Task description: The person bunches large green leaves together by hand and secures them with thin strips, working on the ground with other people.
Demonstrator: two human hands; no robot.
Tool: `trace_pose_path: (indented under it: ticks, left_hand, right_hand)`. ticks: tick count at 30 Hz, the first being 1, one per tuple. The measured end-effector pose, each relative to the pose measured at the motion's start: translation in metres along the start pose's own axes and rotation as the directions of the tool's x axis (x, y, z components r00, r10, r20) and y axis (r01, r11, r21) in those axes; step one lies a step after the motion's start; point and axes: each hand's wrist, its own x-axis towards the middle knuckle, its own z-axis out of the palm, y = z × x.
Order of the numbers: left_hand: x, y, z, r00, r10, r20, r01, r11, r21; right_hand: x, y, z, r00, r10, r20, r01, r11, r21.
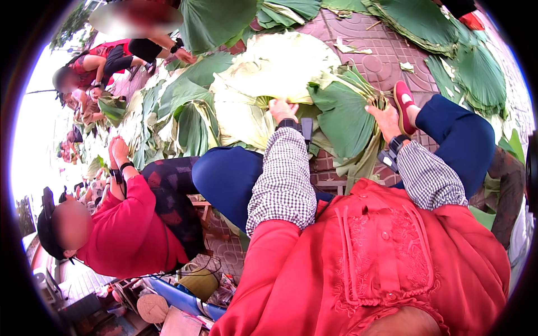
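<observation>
My left hand (283, 110) grips the near edge of a large pale yellow lotus leaf (290, 63), which lies on other pale leaves spread before me. To the right, my right hand (386, 119) holds the gathered, wrinkled end of a bundle of folded green lotus leaves (346, 115). The bundle's green face fans out to the left, between my hands, and paler folded parts hang down below it. The leaf edges hide some of the fingers of both hands. Each wrist bears a dark strap with a small device.
More green leaf stacks (481, 77) lie on the red patterned paving (378, 63). At the left, a co-worker in red (130, 227) sits close by with hands together; others work beyond. Behind that co-worker are a woven basket (199, 283) and a blue-edged container (176, 296).
</observation>
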Motion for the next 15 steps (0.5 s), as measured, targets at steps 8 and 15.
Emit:
trace_pose_path:
  ticks: [8, 15]
  left_hand:
    - [-0.016, 0.087, -0.011, 0.593, 0.805, 0.012, -0.645, 0.466, 0.605]
    - [-0.078, 0.108, 0.001, 0.514, 0.746, 0.424, -0.702, 0.083, 0.707]
  right_hand:
    - [0.058, 0.017, -0.011, 0.978, 0.191, -0.085, -0.140, 0.901, 0.411]
    - [0.034, -0.026, -0.021, 0.972, 0.220, -0.081, -0.206, 0.966, 0.156]
